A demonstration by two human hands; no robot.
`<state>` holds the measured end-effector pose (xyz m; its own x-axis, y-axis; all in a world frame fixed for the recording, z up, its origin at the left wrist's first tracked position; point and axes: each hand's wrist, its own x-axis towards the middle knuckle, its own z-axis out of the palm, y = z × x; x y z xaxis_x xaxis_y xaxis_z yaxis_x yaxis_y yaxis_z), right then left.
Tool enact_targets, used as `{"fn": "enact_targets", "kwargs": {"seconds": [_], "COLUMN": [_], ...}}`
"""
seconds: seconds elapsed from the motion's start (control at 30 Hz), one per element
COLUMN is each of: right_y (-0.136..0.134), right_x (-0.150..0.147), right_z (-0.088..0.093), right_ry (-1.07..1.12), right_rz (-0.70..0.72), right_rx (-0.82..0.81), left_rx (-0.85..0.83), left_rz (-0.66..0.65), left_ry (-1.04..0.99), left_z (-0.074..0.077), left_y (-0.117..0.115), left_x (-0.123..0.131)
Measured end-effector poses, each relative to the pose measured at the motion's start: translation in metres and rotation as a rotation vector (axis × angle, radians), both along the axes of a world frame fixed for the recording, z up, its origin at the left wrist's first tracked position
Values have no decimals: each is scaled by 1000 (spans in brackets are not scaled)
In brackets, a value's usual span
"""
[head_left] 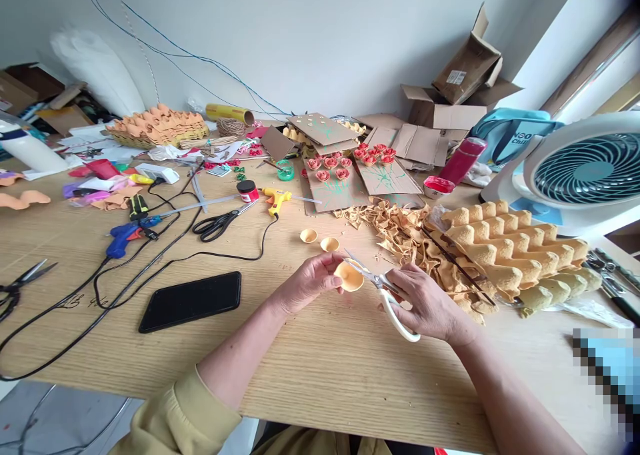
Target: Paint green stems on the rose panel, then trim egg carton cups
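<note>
Between the fingers and thumb of my left hand (315,283) is a small yellow egg-carton cup (352,279), its hollow side turned up toward me. My right hand (425,302) grips a pair of scissors with white handles (400,320). The scissor blades (358,263) lie at the cup's upper rim; whether they touch the paper I cannot tell. Just beyond my left hand, two more cut cups, a left one (309,235) and a right one (330,244), rest on the wooden table (320,368).
Egg trays (515,245) and a heap of carton scraps (405,235) lie to the right, near a white fan (590,168). Cardboard pieces with red paper flowers (334,178) stand behind. A phone (191,300), black scissors (220,223) and a yellow glue gun (275,200) with cords occupy the left.
</note>
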<state>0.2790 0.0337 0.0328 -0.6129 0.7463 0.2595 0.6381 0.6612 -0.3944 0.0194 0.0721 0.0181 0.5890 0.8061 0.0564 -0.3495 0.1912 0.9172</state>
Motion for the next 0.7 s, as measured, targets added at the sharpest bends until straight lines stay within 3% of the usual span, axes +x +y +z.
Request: {"fn": "enact_targets", "kwargs": {"seconds": [0.23, 0.43, 0.7], "right_y": [-1, -2, -1], "right_x": [0, 1, -3], "right_z": [2, 2, -2], "right_ry": [-2, 7, -13], "right_rz": [15, 16, -6], "right_rx": [12, 38, 58], "left_rx": [-58, -135, -111], "left_rz": [4, 3, -12], "left_ry": [8, 0, 22], "left_z": [6, 0, 1], "left_y": [0, 3, 4], "left_x": [-4, -8, -6]}}
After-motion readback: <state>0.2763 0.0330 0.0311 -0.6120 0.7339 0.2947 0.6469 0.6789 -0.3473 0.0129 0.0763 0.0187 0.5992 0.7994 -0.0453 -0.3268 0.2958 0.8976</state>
